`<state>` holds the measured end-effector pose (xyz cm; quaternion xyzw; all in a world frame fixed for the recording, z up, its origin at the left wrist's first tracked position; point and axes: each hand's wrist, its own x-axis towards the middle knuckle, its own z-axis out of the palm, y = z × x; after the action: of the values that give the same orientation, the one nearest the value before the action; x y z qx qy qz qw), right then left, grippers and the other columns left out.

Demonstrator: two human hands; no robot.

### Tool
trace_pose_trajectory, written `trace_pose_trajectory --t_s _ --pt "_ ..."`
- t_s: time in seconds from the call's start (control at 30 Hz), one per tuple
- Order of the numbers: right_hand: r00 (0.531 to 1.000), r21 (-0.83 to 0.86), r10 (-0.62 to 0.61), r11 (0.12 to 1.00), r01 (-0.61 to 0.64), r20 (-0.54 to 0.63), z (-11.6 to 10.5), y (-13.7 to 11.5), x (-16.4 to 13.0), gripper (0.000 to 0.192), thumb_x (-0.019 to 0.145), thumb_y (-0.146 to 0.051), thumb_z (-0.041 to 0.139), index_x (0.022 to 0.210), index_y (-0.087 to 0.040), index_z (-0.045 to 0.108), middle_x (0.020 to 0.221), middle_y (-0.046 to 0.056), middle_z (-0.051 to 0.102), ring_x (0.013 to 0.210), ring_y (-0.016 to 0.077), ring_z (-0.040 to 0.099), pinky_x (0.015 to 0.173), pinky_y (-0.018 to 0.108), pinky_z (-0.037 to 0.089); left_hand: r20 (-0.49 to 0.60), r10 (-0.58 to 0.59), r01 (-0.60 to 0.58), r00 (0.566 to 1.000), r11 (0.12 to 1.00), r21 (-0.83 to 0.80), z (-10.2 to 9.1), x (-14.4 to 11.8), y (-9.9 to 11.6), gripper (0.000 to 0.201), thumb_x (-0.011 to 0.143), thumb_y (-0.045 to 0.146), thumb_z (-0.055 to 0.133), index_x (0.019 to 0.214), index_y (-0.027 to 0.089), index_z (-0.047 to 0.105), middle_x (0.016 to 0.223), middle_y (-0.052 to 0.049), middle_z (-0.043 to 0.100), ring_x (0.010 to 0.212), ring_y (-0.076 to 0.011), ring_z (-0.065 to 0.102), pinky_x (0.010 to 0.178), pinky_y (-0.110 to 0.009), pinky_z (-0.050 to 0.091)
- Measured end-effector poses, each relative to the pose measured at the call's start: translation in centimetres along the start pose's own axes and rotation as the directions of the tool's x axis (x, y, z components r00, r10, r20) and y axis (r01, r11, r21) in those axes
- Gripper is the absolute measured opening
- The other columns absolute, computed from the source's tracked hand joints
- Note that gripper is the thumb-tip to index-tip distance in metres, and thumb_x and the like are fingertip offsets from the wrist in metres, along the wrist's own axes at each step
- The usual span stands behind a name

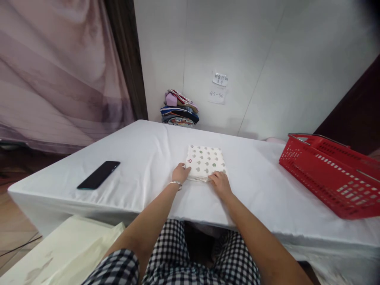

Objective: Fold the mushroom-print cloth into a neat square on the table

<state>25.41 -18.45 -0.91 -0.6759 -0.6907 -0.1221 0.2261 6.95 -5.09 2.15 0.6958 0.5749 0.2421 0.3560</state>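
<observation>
Your folded patterned cloth [205, 163] lies on the white-covered table [142, 150], straight ahead of you, and both hands meet it at its near edge. Your left hand [180, 173] sits at the cloth's near left corner, fingers curled over the edge and touching it; your right hand [220, 183] lies flat and spread on the near right corner, pressing down rather than gripping. The cloth runs slightly longer away from you than across, its far edge pointing toward the wall. Neither hand is clearly nearer; they bracket the near edge about evenly.

Left of the cloth, well apart, a black phone [99, 174] lies face down. Right of the cloth, well apart, stands a red plastic basket [332, 178]. Beyond the cloth, against the wall, sits a stack of folded clothes [179, 109].

On the wall beyond the cloth, two paper notes [218, 89] hang: the lower one reads "45-50"; the upper one's writing is too small to read. The cloth shows small printed motifs, no legible brand.
</observation>
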Motion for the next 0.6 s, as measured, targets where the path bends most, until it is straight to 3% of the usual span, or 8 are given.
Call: trace_pose_trajectory --t_s 0.13,0.27,0.33,0.4,0.47,0.53,0.6 --pt "0.997 -0.070 -0.042 0.996 0.047 0.068 -1.9 3.2 -0.9 0.023 0.084 -0.014 0.047 0.095 -0.021 0.066 0.097 0.004 0.060 0.092 0.0176 0.048 0.079 0.030 0.033 0.111 -0.013 0.022 0.994 0.996 -0.082 2.0 -2.5 0.5 0.034 0.075 0.031 0.062 0.103 0.014 0.055 0.092 -0.011 0.068 0.082 -0.0202 0.065 0.073 -0.029 0.048" --pt "0.990 -0.097 0.138 0.986 -0.135 0.020 -3.9 8.5 -2.3 0.034 0.078 -0.006 0.042 0.094 -0.021 0.068 0.101 0.005 0.064 0.098 0.0200 0.052 0.083 0.034 0.037 0.329 0.121 -0.051 0.936 0.975 -0.215 4.9 -6.5 0.5 0.016 0.073 0.026 0.064 0.085 0.017 0.061 0.073 -0.002 0.067 0.057 -0.0129 0.063 0.055 -0.022 0.047" --pt "0.980 -0.096 0.197 0.976 -0.194 0.023 -4.5 9.8 -2.4 0.036 0.076 -0.007 0.041 0.093 -0.022 0.069 0.104 0.005 0.065 0.100 0.0212 0.054 0.085 0.036 0.039 0.355 0.185 -0.086 0.916 0.957 -0.276 5.2 -7.1 0.4 0.014 0.076 0.029 0.060 0.083 0.017 0.061 0.072 -0.001 0.067 0.055 -0.0120 0.062 0.053 -0.022 0.047" --pt "0.983 -0.075 0.181 0.981 -0.180 0.012 -4.7 9.2 -2.2 0.034 0.077 -0.010 0.042 0.094 -0.021 0.069 0.107 0.006 0.065 0.102 0.0227 0.055 0.088 0.039 0.040 0.269 0.213 -0.141 0.939 0.955 -0.262 4.5 -6.5 0.1 0.013 0.079 0.028 0.056 0.083 0.017 0.061 0.075 -0.002 0.067 0.059 -0.0123 0.062 0.057 -0.024 0.048" --pt "0.993 -0.022 0.114 0.993 -0.115 -0.022 -4.5 7.0 -2.0 0.030 0.081 -0.016 0.043 0.097 -0.020 0.068 0.109 0.008 0.064 0.105 0.0236 0.054 0.090 0.040 0.040 0.091 0.218 -0.200 0.972 0.964 -0.173 3.2 -4.9 -0.4 0.014 0.079 0.025 0.055 0.089 0.018 0.061 0.084 -0.003 0.068 0.070 -0.0137 0.063 0.068 -0.026 0.049" --pt "0.998 0.036 0.046 0.998 -0.044 -0.047 -3.8 3.8 -2.0 0.028 0.085 -0.024 0.044 0.101 -0.021 0.066 0.112 0.008 0.063 0.109 0.0236 0.053 0.093 0.041 0.039 -0.074 0.225 -0.231 0.972 0.969 -0.089 2.0 -2.9 -0.9 0.024 0.078 0.022 0.054 0.101 0.018 0.059 0.097 -0.005 0.066 0.081 -0.0156 0.063 0.076 -0.030 0.049" --pt "1.000 0.048 0.013 0.999 -0.013 -0.003 -2.9 0.8 -2.3 0.029 0.087 -0.030 0.045 0.108 -0.023 0.062 0.119 0.007 0.059 0.115 0.0243 0.049 0.097 0.044 0.036 -0.169 0.243 -0.250 0.955 0.968 -0.022 1.2 -1.0 -1.3 0.034 0.078 0.020 0.054 0.112 0.017 0.055 0.110 -0.009 0.062 0.092 -0.0183 0.061 0.084 -0.033 0.047"
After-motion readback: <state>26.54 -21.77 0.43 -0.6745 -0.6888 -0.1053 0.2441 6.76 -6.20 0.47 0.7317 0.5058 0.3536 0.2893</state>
